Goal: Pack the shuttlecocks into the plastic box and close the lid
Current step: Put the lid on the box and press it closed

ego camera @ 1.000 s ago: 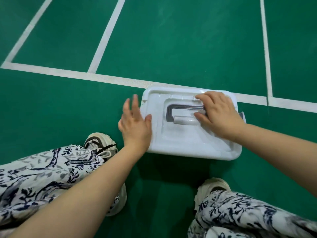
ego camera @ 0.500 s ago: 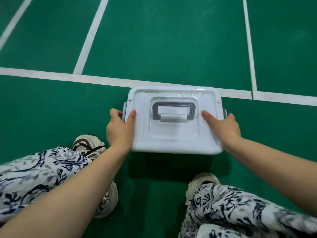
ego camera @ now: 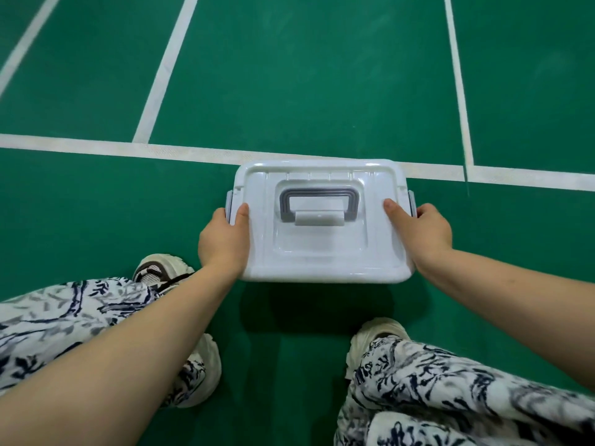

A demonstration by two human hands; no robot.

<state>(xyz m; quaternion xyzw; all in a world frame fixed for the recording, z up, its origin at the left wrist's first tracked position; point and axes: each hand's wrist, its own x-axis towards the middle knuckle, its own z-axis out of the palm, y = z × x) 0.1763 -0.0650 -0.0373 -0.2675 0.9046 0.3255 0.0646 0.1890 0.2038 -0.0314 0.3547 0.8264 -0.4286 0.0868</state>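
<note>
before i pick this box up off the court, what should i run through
1. Lid seated level on the box: ok on the edges in view.
2. Left hand grips the left end, thumb on top: ok.
3. Right hand grips the right end, thumb on top: ok.
4. Side latches snapped shut: cannot tell, the hands hide most of each.
5. Handle folded flat: ok.
6. Shuttlecocks inside: cannot tell, the lid hides them.
</note>
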